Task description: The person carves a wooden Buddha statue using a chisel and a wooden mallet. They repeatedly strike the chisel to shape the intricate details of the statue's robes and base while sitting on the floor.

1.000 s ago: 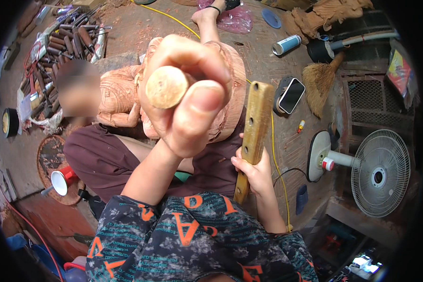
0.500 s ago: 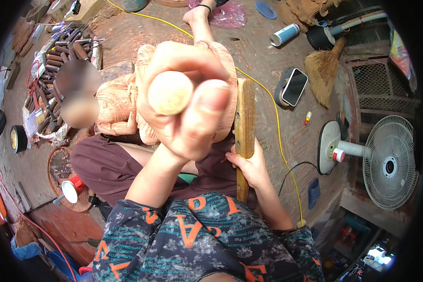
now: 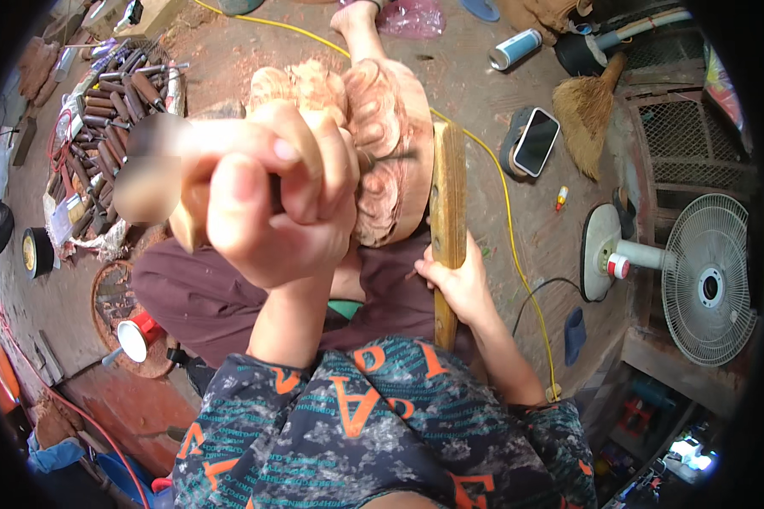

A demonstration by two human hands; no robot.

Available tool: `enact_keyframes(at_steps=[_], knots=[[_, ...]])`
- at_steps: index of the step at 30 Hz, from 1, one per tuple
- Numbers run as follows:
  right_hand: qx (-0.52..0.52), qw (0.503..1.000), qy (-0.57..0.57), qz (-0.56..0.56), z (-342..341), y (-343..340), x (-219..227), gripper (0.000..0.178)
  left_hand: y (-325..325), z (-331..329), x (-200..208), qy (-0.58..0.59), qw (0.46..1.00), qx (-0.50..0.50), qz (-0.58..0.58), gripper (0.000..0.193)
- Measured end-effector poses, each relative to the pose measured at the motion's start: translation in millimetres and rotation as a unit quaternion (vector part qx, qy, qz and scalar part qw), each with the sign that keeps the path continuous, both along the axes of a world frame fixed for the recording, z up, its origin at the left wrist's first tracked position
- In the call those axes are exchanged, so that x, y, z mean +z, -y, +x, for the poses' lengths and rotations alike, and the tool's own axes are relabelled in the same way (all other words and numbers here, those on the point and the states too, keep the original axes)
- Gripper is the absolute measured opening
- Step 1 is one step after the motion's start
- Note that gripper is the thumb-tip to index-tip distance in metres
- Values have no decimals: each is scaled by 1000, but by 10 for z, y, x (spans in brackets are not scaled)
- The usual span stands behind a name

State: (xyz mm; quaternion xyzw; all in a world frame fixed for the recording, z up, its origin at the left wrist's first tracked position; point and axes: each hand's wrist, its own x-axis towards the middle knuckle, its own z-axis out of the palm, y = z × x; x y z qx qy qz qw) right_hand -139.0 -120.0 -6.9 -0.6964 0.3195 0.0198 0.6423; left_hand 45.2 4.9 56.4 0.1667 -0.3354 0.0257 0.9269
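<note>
My left hand (image 3: pixel 289 195) is raised close to the camera, its fingers curled round a carving chisel whose handle they mostly hide. The chisel's thin dark shank (image 3: pixel 390 157) sticks out on the right side of the fist, over the wood carving. Behind the hand lies the pale carving, with a rounded petalled base (image 3: pixel 412 136) beside my legs; the hand covers much of its middle. My right hand (image 3: pixel 457 284) grips the lower part of a yellowish wooden bar (image 3: pixel 448 195) with holes along its side, which stands along the base's right edge.
Many wooden-handled tools (image 3: pixel 115 119) lie piled at the left. A phone (image 3: pixel 536 142), a spray can (image 3: pixel 515 49), a straw brush (image 3: pixel 587 114) and a fan (image 3: pixel 709 284) are to the right. A yellow cord (image 3: pixel 505 220) runs past the carving's right side.
My left hand has turned and shifted left, so the round pale handle end no longer faces the camera and the metal shank shows. My right hand still holds the wooden bar.
</note>
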Motion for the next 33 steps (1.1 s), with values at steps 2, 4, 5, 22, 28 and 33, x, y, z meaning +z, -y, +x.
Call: enact_keyframes(at_steps=[2,4,5,22,28,33], knots=[[7,1000,19,-10,35,21,-5,41,-5,-125,12,44,987,130,80,21],[3,1000,8,-8,48,33,-10,41,-27,-219,-66,58,977,141,148,27],[1,1000,-1,-4,33,19,-17,41,-37,-235,-85,78,971,148,170,30],[52,984,93,-143,-13,88,201,48,594,-755,44,262,890,258,269,24],[70,891,220,-390,-462,437,585,51,693,-748,22,267,872,286,295,24],[-113,878,206,-417,-601,440,1015,67,664,-676,76,219,896,265,281,30]])
